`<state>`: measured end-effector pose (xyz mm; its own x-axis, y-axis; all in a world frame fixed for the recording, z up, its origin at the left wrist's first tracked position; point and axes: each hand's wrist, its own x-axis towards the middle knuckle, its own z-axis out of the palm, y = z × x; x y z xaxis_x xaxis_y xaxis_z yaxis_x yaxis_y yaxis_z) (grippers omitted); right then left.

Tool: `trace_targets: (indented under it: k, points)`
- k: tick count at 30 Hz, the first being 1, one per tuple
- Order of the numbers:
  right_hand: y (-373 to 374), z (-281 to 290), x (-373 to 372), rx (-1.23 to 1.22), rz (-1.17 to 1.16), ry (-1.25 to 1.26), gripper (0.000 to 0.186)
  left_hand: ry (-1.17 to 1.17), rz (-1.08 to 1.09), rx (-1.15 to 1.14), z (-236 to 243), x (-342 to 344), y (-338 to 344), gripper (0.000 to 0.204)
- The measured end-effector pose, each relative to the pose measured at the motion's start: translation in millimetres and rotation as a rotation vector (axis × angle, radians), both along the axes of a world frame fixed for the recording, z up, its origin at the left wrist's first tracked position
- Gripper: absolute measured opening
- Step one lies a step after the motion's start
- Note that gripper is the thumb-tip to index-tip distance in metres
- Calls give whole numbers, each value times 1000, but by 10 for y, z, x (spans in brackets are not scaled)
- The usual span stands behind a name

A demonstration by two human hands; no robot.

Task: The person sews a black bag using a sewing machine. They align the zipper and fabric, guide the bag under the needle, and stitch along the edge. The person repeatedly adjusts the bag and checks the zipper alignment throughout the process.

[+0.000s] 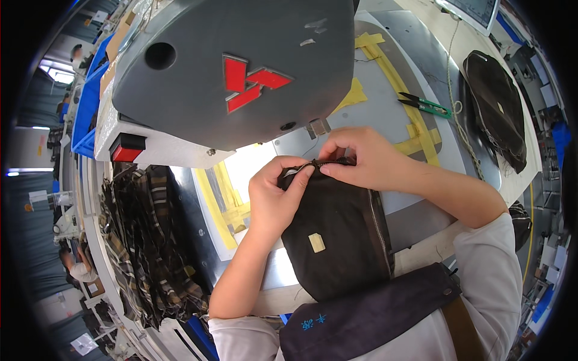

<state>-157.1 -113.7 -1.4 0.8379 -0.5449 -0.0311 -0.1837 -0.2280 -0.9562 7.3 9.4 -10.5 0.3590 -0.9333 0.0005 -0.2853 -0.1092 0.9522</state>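
A dark brown fabric pouch (pixel 337 240) hangs toward me from both hands, with a zipper along its right side and a small pale yellow tape piece on its face. My left hand (pixel 278 191) pinches its upper edge between thumb and fingers. Beside it, my right hand (pixel 361 156) grips the same edge where a dark zipper end shows. The fingertips of the two hands nearly meet there. Just beyond them stands the grey head of a sewing machine (pixel 198 90) with a red emblem. Its needle area is mostly hidden behind the head.
Green-handled thread snips (pixel 426 106) lie right of the taped metal plate (pixel 385 102). Another dark zippered pouch (pixel 495 111) rests at the far right near a hanging cord (pixel 457 114). Plaid fabric pieces (pixel 150 240) are piled at left. A red switch (pixel 127 148) sits on the machine's base.
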Motion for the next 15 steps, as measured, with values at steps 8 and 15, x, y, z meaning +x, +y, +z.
trace_targets:
  k: [8,15]
  points:
    - [17,-71,27,-258,24,38,16,-61,-10,-104,-59,11,-28,9]
    - [17,-31,10,0,1,69,16,-52,14,-55,-65,17,-22,9]
